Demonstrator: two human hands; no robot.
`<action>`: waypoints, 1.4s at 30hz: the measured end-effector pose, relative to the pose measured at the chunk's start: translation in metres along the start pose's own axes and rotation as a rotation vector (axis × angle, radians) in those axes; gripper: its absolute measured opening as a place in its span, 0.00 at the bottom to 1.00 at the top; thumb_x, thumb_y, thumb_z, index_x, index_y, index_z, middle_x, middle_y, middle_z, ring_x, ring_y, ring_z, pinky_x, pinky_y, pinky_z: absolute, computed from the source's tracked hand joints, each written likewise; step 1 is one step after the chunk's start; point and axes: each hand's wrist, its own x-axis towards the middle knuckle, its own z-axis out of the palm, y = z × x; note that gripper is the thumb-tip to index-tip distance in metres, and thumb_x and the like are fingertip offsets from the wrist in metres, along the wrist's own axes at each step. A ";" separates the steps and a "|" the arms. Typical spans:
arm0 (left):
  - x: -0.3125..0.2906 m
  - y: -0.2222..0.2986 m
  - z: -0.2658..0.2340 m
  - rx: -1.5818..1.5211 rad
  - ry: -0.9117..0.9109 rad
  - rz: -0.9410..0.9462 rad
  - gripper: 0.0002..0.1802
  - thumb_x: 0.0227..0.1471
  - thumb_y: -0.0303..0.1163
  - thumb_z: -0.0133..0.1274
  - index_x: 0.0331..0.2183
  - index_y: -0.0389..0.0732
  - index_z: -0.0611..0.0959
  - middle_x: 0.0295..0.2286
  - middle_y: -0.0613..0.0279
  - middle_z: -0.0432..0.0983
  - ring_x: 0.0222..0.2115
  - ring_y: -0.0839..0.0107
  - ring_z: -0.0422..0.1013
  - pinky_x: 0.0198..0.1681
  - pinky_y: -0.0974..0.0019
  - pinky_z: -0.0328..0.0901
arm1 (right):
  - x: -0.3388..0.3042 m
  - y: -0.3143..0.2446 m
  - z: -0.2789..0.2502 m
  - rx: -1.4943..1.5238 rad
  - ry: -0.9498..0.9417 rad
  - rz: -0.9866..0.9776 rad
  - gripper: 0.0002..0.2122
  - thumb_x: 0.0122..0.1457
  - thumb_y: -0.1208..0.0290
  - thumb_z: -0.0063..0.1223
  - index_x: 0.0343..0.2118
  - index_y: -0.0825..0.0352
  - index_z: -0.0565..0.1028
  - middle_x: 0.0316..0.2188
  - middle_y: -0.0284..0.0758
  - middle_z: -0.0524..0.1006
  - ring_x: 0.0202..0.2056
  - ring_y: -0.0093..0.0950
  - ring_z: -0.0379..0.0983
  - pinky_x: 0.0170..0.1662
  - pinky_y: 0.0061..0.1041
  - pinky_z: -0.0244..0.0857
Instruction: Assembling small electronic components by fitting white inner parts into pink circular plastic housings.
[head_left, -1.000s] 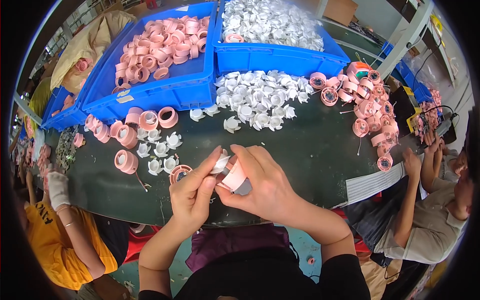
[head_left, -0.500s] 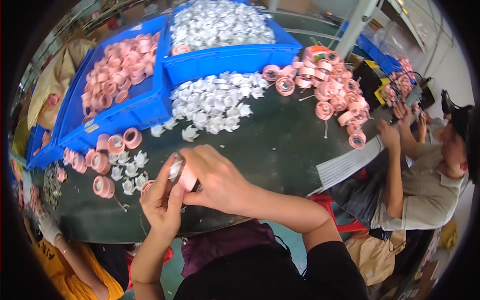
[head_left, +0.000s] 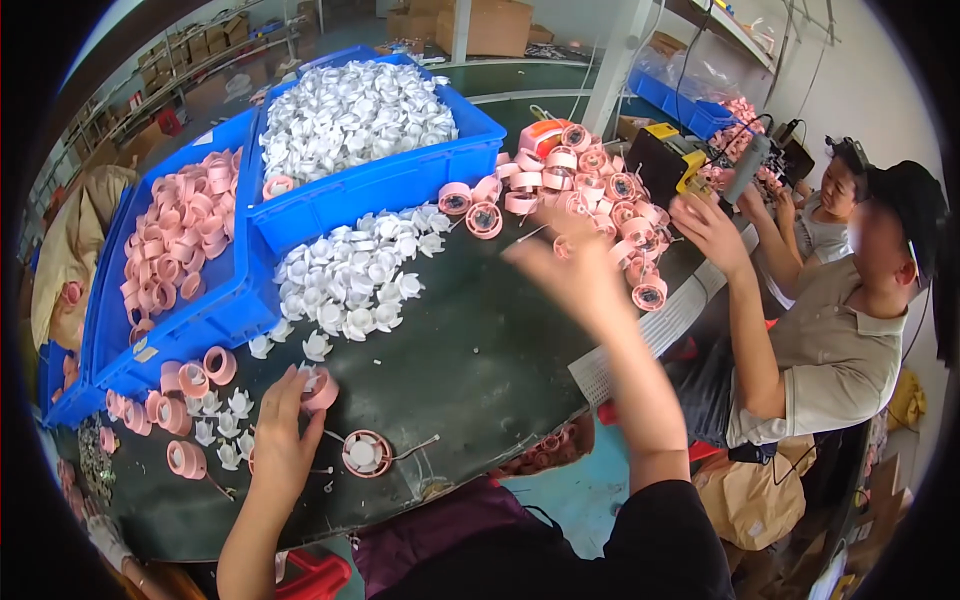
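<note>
My left hand [head_left: 284, 428] is closed on a pink plastic ring [head_left: 321, 389] at the table's near left. A pink ring with a white centre and thin wires [head_left: 367, 454] lies on the table to the right of that hand. My right hand [head_left: 580, 275] is smeared by motion over the near side of the heap of pink wired rings [head_left: 622, 187]; whether its fingers hold anything is unclear. Left of my left hand are several loose white petal-shaped pieces [head_left: 240, 403] and pink rings [head_left: 186, 459].
Blue bins hold pink rings [head_left: 180, 235] and white petal-shaped pieces [head_left: 360, 115]; more white pieces [head_left: 345, 280] are heaped before them. At the right, a co-worker in a beige shirt [head_left: 825, 360] sits near a white ribbed sheet [head_left: 590, 378]. A gloved hand [head_left: 106, 540] shows lower left.
My hands have parted: the right swung away to the pink heap, the left went down and left. The wired ring now lies on the table. The view has shifted rightward.
</note>
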 end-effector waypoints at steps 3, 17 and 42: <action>0.004 -0.001 0.007 0.078 0.045 0.028 0.26 0.39 0.19 0.58 0.45 0.34 0.72 0.42 0.46 0.71 0.46 0.50 0.66 0.50 0.53 0.63 | 0.021 0.139 -0.031 -0.288 0.297 0.059 0.20 0.45 0.58 0.62 0.34 0.70 0.75 0.33 0.44 0.77 0.35 0.40 0.74 0.38 0.36 0.67; 0.038 0.045 0.000 0.199 -0.096 0.126 0.17 0.39 0.28 0.59 0.36 0.37 0.78 0.39 0.53 0.73 0.43 0.55 0.68 0.55 0.46 0.53 | -0.004 0.096 0.038 0.171 -0.177 -0.076 0.28 0.43 0.58 0.63 0.47 0.66 0.71 0.47 0.44 0.71 0.49 0.41 0.68 0.52 0.35 0.62; 0.077 0.068 0.039 -0.093 -0.253 0.199 0.39 0.42 0.44 0.61 0.54 0.41 0.65 0.56 0.41 0.50 0.54 0.43 0.54 0.52 0.39 0.53 | 0.007 0.080 0.068 0.368 -0.022 -0.112 0.15 0.57 0.69 0.51 0.44 0.73 0.73 0.41 0.44 0.76 0.42 0.32 0.73 0.46 0.26 0.64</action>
